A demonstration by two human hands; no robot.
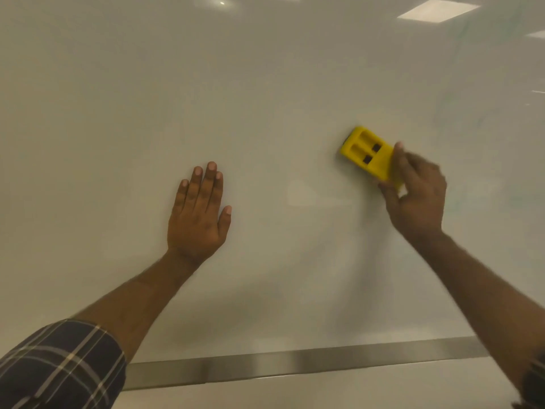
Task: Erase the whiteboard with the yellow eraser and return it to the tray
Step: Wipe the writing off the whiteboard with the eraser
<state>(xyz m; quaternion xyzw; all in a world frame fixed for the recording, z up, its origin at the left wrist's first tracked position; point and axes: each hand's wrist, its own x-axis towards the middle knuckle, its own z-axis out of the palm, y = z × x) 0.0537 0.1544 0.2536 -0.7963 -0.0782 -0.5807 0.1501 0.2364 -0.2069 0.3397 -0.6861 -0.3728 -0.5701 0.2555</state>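
Closest to us we see a checked sleeve (59, 364) on our left arm, down in the corner. Just past it a long silver tray (295, 363) runs along the bottom of the whiteboard (265, 98). The part of the tray that we can see has nothing lying in it. Farther up, our left hand (198, 215) lies flat on the whiteboard with its fingers straight and close together, and it holds nothing. Over to the right and a bit higher, our right hand (414, 191) grips the yellow eraser (368, 154) by its near end, with the thumb under it and the fingers curled over the top. The eraser sits tilted and is pressed against the board, well above the tray. It has two long grooves and two small dark holes on its back. Near the right edge we see faint green smudges (460, 119) on the board. At the very top, ceiling lights (436, 9) shine back from the glossy white.
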